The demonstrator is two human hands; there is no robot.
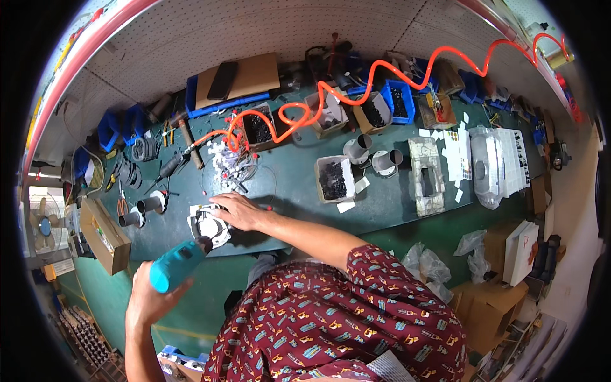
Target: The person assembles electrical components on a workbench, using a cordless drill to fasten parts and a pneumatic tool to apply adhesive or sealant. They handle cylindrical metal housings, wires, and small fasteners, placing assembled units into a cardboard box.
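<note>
You grasp a teal pistol-shaped power driver (pixel 173 267) in left hand (pixel 146 298) | right hand (pixel 237 210) rests on round white plastic housing (pixel 215 230), closure unclear, at dark-green table (pixel 286 181)'s near edge | work seems unfinished: driver at housing; what is fastened, I cannot tell.

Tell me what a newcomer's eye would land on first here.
First, the bright orange coiled hose, looping from the upper right across the back of the green workbench. Next, the teal power drill in the left hand, its dark nose at the white part near the bench's front edge, where the right hand rests. Then the patterned maroon shirt, filling the lower middle.
</note>
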